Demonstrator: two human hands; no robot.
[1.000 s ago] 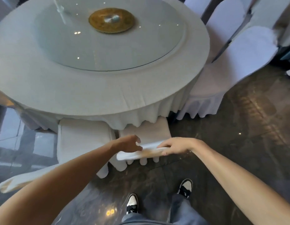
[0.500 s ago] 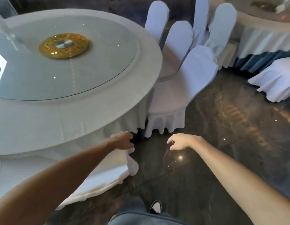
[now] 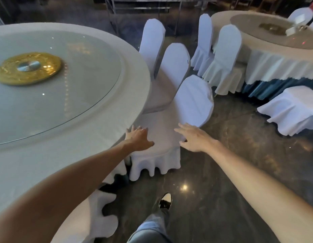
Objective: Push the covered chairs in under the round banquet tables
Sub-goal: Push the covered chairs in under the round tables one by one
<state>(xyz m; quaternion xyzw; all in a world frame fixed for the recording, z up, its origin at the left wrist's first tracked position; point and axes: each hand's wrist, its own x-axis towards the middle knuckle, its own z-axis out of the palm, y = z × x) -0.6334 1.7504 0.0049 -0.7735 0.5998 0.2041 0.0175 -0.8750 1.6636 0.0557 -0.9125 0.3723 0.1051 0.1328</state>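
Observation:
A round banquet table point(image 3: 106, 130) with a white cloth, a glass turntable and a gold centre disc fills the left. A white-covered chair point(image 3: 162, 137) stands at its right edge, seat partly under the cloth, back point(image 3: 194, 100) leaning right. My left hand point(image 3: 138, 137) lies flat on the seat's left side, fingers spread. My right hand point(image 3: 194, 137) hovers open at the seat's right edge, just below the chair back; whether it touches is unclear. Two more covered chairs point(image 3: 175, 67) stand behind it along the table.
A second round table point(image 3: 274, 55) with covered chairs point(image 3: 224, 64) stands at the back right. A chair lying low under its white cover point(image 3: 294, 109) is at the right. Dark polished floor runs between. My shoe point(image 3: 165, 201) is below the chair.
I have let go of the earlier chair and turned right along the table. Both hands have opened and reached out to this other chair's seat.

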